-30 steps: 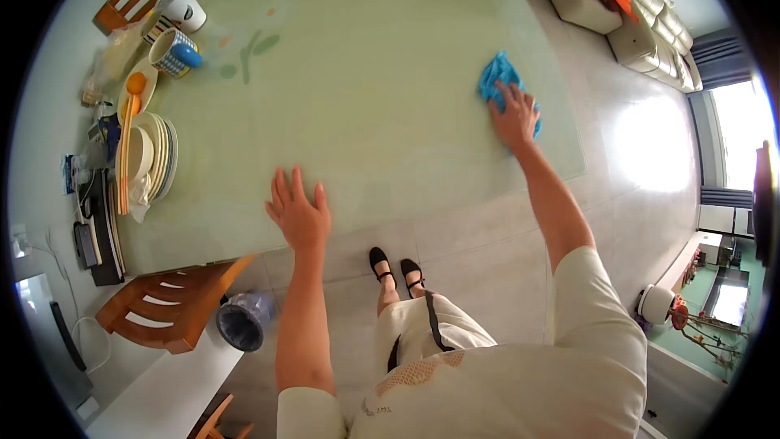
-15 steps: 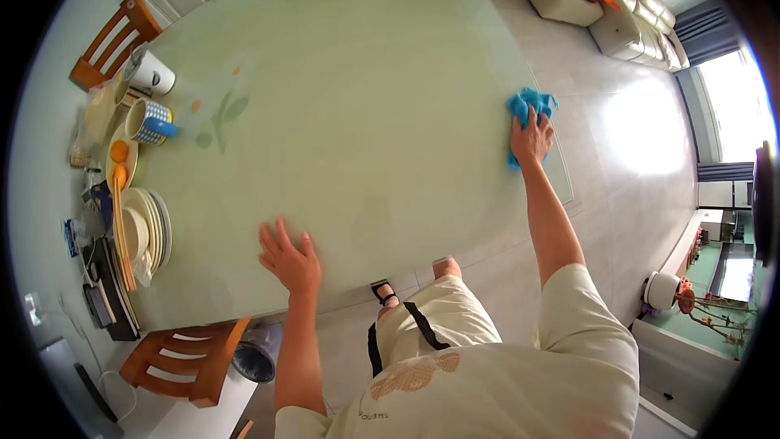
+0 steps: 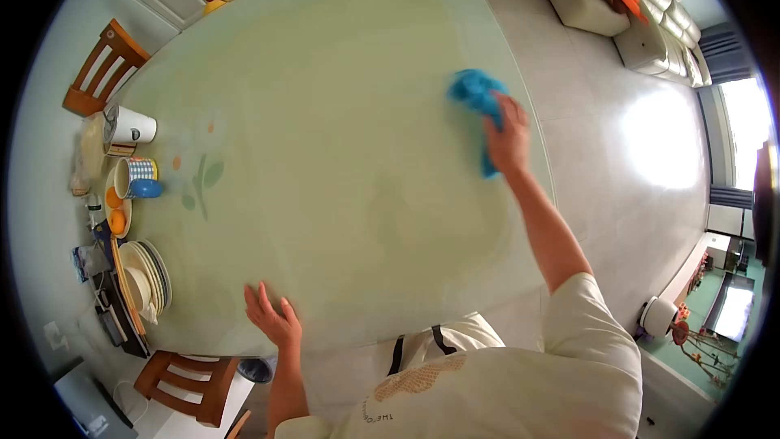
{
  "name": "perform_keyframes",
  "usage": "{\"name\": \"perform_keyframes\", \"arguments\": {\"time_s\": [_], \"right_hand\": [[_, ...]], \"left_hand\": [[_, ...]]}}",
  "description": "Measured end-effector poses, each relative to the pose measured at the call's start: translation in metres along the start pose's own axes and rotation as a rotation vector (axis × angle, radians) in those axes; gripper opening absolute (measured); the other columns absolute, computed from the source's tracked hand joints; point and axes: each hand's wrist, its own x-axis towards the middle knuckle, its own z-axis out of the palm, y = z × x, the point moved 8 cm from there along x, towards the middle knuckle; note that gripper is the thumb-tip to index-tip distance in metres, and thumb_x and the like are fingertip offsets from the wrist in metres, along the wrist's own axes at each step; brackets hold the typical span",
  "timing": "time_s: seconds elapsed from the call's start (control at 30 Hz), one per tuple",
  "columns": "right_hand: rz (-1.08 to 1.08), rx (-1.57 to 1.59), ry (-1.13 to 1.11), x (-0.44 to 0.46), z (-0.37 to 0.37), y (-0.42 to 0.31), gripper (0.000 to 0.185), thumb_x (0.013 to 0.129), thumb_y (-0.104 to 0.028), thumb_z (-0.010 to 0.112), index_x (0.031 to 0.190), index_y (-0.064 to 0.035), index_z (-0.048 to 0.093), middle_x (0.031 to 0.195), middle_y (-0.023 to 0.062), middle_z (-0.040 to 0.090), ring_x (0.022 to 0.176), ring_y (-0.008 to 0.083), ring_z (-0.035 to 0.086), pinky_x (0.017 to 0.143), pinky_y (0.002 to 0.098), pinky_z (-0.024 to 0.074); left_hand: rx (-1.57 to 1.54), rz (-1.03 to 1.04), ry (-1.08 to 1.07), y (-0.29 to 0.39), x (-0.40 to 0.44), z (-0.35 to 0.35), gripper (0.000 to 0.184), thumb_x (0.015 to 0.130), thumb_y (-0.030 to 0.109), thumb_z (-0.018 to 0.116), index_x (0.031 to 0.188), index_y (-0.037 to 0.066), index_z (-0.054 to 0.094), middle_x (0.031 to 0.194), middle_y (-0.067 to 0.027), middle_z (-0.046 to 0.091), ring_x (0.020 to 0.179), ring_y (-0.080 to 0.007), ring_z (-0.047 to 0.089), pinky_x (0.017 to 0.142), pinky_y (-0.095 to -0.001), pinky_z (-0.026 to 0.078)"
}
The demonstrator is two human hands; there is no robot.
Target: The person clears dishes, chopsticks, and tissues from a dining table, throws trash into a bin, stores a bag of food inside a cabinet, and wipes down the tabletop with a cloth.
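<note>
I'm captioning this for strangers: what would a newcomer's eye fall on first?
Probably the bright blue cloth at the person's right hand, near the right edge of the pale green table. Next, the white glare on the floor to the right. Then the two round orange things by the stacked plates at the table's left side.

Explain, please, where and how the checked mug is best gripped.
Grip the checked mug by its blue handle, probably coming from the middle of the table: the handle seems to point that way, while orange fruit sits close beside the mug.
</note>
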Motion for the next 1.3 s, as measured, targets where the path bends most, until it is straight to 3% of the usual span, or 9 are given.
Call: {"name": "perform_keyframes", "arguments": {"time_s": [0.1, 0.37, 0.5, 0.63, 0.73, 0.93, 1.17, 1.27, 1.3], "right_hand": [[0.221, -0.292, -0.08, 0.005, 0.022, 0.077, 0.048, 0.081, -0.022, 0.06, 0.126, -0.0123, 0.048, 0.125, 0.0175, 0.044, 0.111, 0.0371, 0.042, 0.093, 0.0466, 0.0367], [-0.274, 0.013, -0.32, 0.074, 0.152, -0.096, 0.053, 0.068, -0.006, 0.061, 0.12, -0.015, 0.053, 0.117, 0.0124, 0.051, 0.108, 0.0354, 0.046, 0.089, 0.0459, 0.0402], [-0.392, 0.104, -0.133, 0.142, 0.131, -0.028, 0.047, 0.068, -0.006, 0.062, 0.115, -0.0121, 0.057, 0.12, 0.0133, 0.054, 0.11, 0.0338, 0.049, 0.092, 0.0416, 0.0399], [0.224, -0.27, 0.025, 0.246, 0.135, 0.106, 0.047, 0.079, -0.027, 0.06, 0.123, -0.0147, 0.049, 0.12, 0.0151, 0.051, 0.108, 0.038, 0.046, 0.094, 0.0447, 0.038], [0.159, -0.429, 0.027, 0.286, 0.179, 0.076, 0.046, 0.08, -0.031, 0.057, 0.123, -0.0159, 0.05, 0.123, 0.0149, 0.048, 0.11, 0.0383, 0.044, 0.093, 0.0463, 0.0375], [-0.519, -0.149, -0.13, 0.275, 0.3, -0.113, 0.045, 0.078, -0.02, 0.052, 0.123, -0.0156, 0.05, 0.119, 0.011, 0.053, 0.107, 0.0315, 0.048, 0.091, 0.0404, 0.0407], [-0.698, 0.56, -0.599, 0.124, 0.241, -0.206, 0.054, 0.069, -0.001, 0.063, 0.119, -0.0181, 0.054, 0.119, 0.0073, 0.053, 0.108, 0.0291, 0.049, 0.092, 0.0406, 0.0432], [-0.469, 0.197, -0.15, 0.224, 0.207, -0.07, 0.047, 0.074, -0.007, 0.057, 0.12, -0.0107, 0.052, 0.117, 0.0138, 0.054, 0.111, 0.0335, 0.048, 0.096, 0.0425, 0.0378], [-0.031, 0.121, -0.226, 0.271, 0.201, -0.003, 0.045, 0.079, -0.014, 0.056, 0.123, -0.0102, 0.05, 0.12, 0.0161, 0.052, 0.112, 0.0341, 0.046, 0.096, 0.0429, 0.0365]], "left_hand": [[-0.002, -0.004, 0.007, 0.001, 0.003, -0.001, 0.054, 0.087, 0.03, 0.046, 0.136, 0.01, 0.035, 0.145, -0.0194, 0.023, 0.133, -0.0358, 0.024, 0.105, -0.0559, 0.017], [-0.006, -0.001, 0.002, 0.006, 0.009, -0.004, 0.054, 0.086, 0.031, 0.044, 0.134, 0.007, 0.036, 0.144, -0.0201, 0.026, 0.132, -0.0368, 0.025, 0.104, -0.0544, 0.016], [0.011, -0.035, -0.012, -0.001, 0.005, 0.0, 0.054, 0.087, 0.031, 0.043, 0.134, 0.006, 0.036, 0.143, -0.0217, 0.026, 0.131, -0.0384, 0.025, 0.104, -0.0559, 0.017], [-0.018, 0.01, 0.002, 0.0, 0.01, 0.0, 0.052, 0.087, 0.031, 0.042, 0.133, 0.006, 0.037, 0.142, -0.0239, 0.026, 0.13, -0.0408, 0.025, 0.102, -0.0587, 0.017], [-0.005, -0.002, -0.006, 0.0, 0.01, 0.003, 0.051, 0.087, 0.031, 0.041, 0.132, 0.006, 0.037, 0.142, -0.0242, 0.026, 0.13, -0.0408, 0.026, 0.101, -0.0594, 0.018], [0.028, -0.027, -0.032, 0.0, 0.012, 0.003, 0.052, 0.088, 0.03, 0.041, 0.133, 0.006, 0.036, 0.142, -0.0237, 0.026, 0.13, -0.0398, 0.026, 0.103, -0.0581, 0.018], [0.038, -0.025, -0.051, 0.002, 0.014, 0.0, 0.051, 0.088, 0.028, 0.041, 0.132, 0.003, 0.038, 0.141, -0.0253, 0.027, 0.129, -0.0396, 0.028, 0.103, -0.0562, 0.019], [0.019, -0.023, -0.041, 0.001, 0.014, 0.001, 0.051, 0.087, 0.028, 0.041, 0.131, 0.003, 0.039, 0.139, -0.0274, 0.027, 0.128, -0.0416, 0.028, 0.102, -0.0563, 0.021], [0.02, -0.034, -0.041, -0.004, 0.01, 0.004, 0.051, 0.087, 0.028, 0.041, 0.131, 0.003, 0.039, 0.139, -0.0274, 0.027, 0.128, -0.0416, 0.028, 0.102, -0.0563, 0.021]]}}
